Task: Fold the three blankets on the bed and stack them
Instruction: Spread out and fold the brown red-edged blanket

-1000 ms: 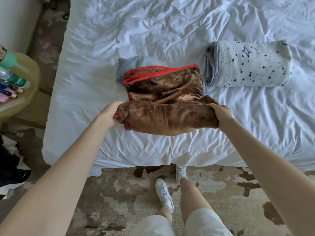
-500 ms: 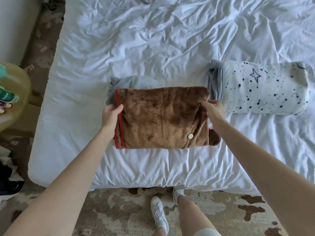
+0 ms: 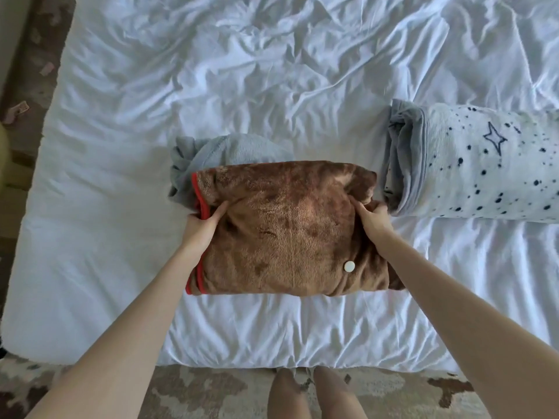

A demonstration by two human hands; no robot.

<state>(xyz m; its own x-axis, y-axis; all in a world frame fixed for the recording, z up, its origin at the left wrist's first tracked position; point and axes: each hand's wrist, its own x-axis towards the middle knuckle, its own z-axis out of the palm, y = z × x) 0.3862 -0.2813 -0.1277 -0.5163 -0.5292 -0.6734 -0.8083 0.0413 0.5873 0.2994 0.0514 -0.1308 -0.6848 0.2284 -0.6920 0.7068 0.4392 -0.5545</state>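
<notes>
Now the brown blanket (image 3: 287, 231), mid-fold a second ago, lies folded on the gray blanket (image 3: 223, 149) near the 6 o'clock edge of the bed (image 3: 272, 71), left hand (image 3: 201, 228) and right hand (image 3: 373, 220) curled round its 9 and 3 o'clock ends, so only the starred blanket (image 3: 484, 164) at 3 o'clock awaits stacking.
</notes>
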